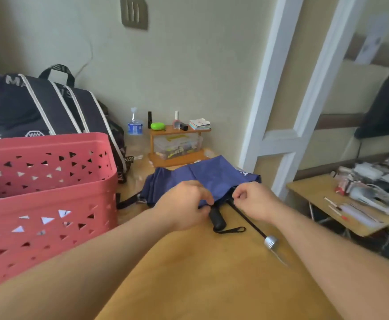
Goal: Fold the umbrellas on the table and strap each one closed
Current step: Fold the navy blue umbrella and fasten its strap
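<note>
One blue umbrella [202,179] lay collapsed on the wooden table [212,273], its canopy loose. Its near edge was pinched by the left hand [186,204] and right hand [251,199]; pleats should be gathered evenly round the black handle [217,219].

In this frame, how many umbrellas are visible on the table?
1. A navy blue fabric umbrella lies mid-table beside the pink perforated plastic basket, both hands gripping its canopy above the black handle. More may be hidden inside the basket.
</note>
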### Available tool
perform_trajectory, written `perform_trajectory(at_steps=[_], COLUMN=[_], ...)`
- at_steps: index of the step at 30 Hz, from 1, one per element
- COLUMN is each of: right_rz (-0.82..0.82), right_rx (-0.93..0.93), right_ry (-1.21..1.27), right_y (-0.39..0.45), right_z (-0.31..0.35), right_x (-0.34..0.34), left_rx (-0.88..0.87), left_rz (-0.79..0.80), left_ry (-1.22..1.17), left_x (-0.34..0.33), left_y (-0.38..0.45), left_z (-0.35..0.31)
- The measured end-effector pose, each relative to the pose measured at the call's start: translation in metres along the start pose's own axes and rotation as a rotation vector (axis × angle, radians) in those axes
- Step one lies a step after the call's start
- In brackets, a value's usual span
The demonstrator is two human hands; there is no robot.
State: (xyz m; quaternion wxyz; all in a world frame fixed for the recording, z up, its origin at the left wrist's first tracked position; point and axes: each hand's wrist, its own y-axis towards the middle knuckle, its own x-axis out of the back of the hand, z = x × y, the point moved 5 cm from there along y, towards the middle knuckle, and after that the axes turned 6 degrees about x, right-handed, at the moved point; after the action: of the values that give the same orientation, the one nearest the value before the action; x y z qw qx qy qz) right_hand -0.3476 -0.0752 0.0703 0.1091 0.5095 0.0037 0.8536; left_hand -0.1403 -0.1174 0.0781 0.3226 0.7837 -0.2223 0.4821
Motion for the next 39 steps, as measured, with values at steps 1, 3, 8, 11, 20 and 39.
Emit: perform_trajectory(at_steps=[1,3,8,11,20,39], right_rz=[0.008,0.001,-0.045,-0.01,0.159,-0.248], right_rx=[0.001,0.023,0.026,-0.038,-0.19,-0.029], right_ry=[0.029,0.066,0.031,0.005,-0.148,0.455], right_y=[-0.004,-0.01,-0.011,-0.002,0.035,-0.091], right_z=[-0.002,-0.002,-0.008,0.001,0.022,0.064], right_x=[-0.012,-0.031,-0.056,-0.072,-0.059,0.185], left_rx=[0.054,0.149,0.253,0.165,0.157,0.202], left_rz=[0.008,-0.05,-0.351,-0.348,-0.29,-0.723], left_ry=[0.021,0.109,0.064,0.112,-0.057,-0.602], left_x=[-0.02,-0.048,-0.071,-0.073,-0.071,0.175], left_y=[0.001,-0.007,-0.034,-0.031,-0.036,-0.119], left_z=[0.012,0.04,0.079,0.073,0.07,-0.051])
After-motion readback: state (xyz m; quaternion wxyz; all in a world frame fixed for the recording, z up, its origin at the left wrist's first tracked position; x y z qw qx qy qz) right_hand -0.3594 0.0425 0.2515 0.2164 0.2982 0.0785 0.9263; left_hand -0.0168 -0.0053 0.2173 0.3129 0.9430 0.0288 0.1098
